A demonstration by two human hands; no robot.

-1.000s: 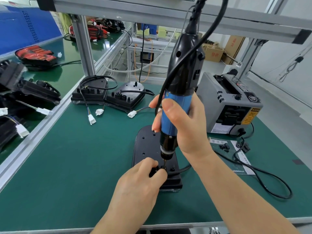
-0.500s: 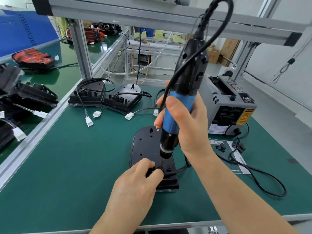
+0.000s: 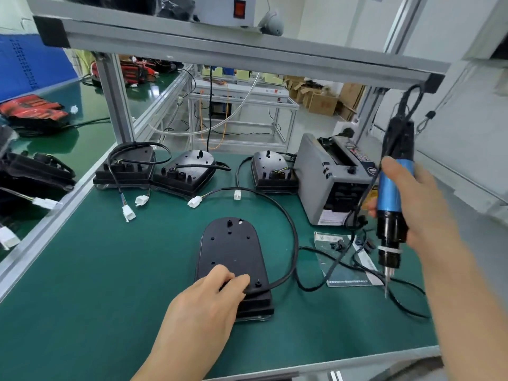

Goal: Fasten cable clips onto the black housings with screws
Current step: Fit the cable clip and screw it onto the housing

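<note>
A black housing (image 3: 232,251) lies flat on the green mat at the centre, and its black cable (image 3: 291,229) loops off to the right. My left hand (image 3: 209,306) rests on the housing's near end, thumb and forefinger pinching a raised part beside the cable exit. A small screw post (image 3: 257,284) shows just right of my fingers. My right hand (image 3: 417,210) grips the blue and black electric screwdriver (image 3: 391,199), raised at the right and well clear of the housing. Its bit (image 3: 386,284) points down over the mat.
Three more black housings (image 3: 123,169) (image 3: 187,171) (image 3: 275,171) with white connectors (image 3: 129,213) line the back. A grey machine (image 3: 330,182) stands at the right. Before it lies a clear bag (image 3: 343,259) with small black parts. An aluminium post (image 3: 115,100) rises at the back left.
My right hand has lifted the screwdriver off the housing and swung it out to the right. My left hand stays at the housing's near end. My view has tilted up.
</note>
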